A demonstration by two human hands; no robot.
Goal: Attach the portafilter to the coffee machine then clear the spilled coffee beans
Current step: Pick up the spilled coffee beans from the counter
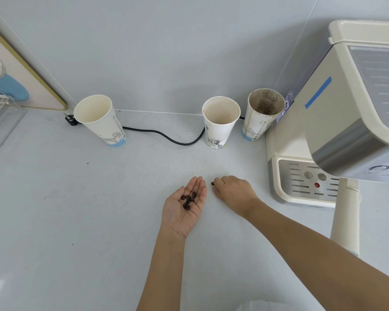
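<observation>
My left hand (pixel 184 208) lies palm up on the white counter, fingers together, cupping several dark coffee beans (pixel 188 199). Just to its right, my right hand (pixel 233 191) is curled knuckles up, pinching a single coffee bean (pixel 212 183) at its fingertips beside the left hand's fingers. The cream and steel coffee machine (pixel 350 104) fills the right side, its drip tray (pixel 301 182) close to my right hand. A cream portafilter handle (pixel 346 218) sticks out from under the machine's head toward me; the joint itself is hidden.
Three paper cups stand along the back wall: one at the left (pixel 100 120), one in the middle (pixel 219 122), and a coffee-stained one (pixel 262 113) against the machine. A black power cable (pixel 166 135) runs behind them. A wire rack (pixel 0 113) sits at far left.
</observation>
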